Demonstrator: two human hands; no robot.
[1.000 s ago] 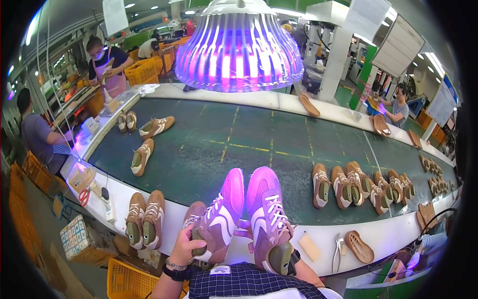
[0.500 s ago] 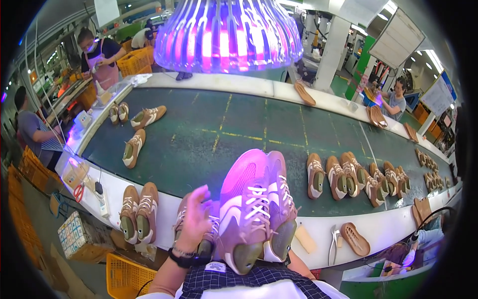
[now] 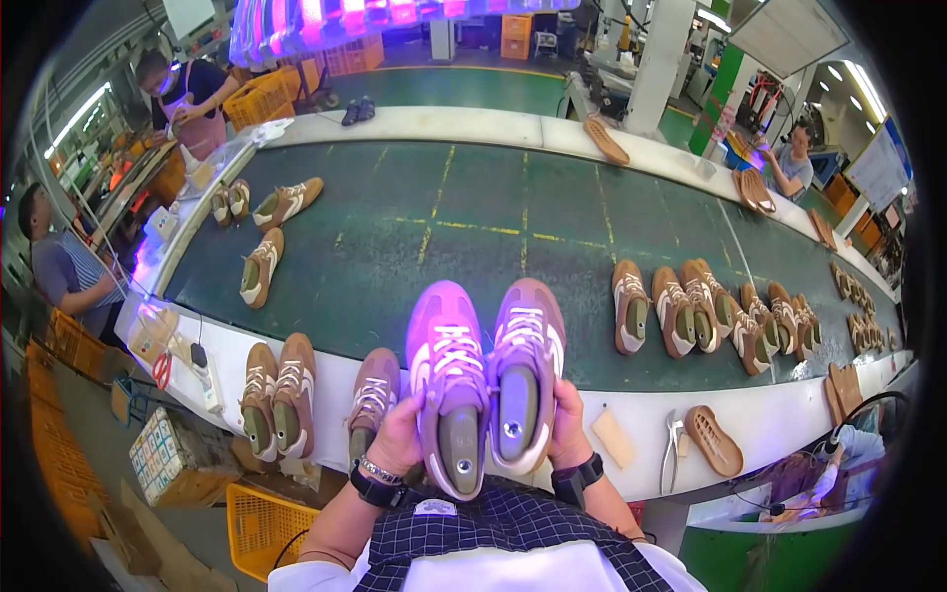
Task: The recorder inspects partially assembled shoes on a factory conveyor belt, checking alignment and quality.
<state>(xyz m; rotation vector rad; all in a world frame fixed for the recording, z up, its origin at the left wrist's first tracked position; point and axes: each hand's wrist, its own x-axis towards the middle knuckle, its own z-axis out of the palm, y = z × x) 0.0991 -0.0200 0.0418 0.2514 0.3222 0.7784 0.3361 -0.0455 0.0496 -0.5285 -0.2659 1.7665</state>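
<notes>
Side by side in front of my apron, two brown sneakers with pale laces and white side patches point away from me. My left hand (image 3: 398, 436) grips the left sneaker (image 3: 447, 347) along its outer side near the heel. My right hand (image 3: 568, 426) is closed round the outer heel side of the right sneaker (image 3: 533, 331). Both openings face up and show olive insoles. Violet light tints the left sneaker most. Just left of my left hand, another brown sneaker (image 3: 375, 390) stands on the white ledge, its heel partly hidden. Farther left stands a pair of sneakers (image 3: 294, 390).
Beyond the white ledge (image 3: 592, 503) runs a dark green belt (image 3: 395, 296) with several sneakers at right (image 3: 681, 311) and left. On the ledge at right lie a beige block (image 3: 614, 437), pliers (image 3: 672, 449) and a brown sole (image 3: 713, 441). A violet-lit lamp (image 3: 385, 20) hangs above.
My left hand, raised and spread beside the sneakers before, now grips the left one. The two sneakers have moved apart slightly and tipped so their openings show. The lamp sits higher in view.
</notes>
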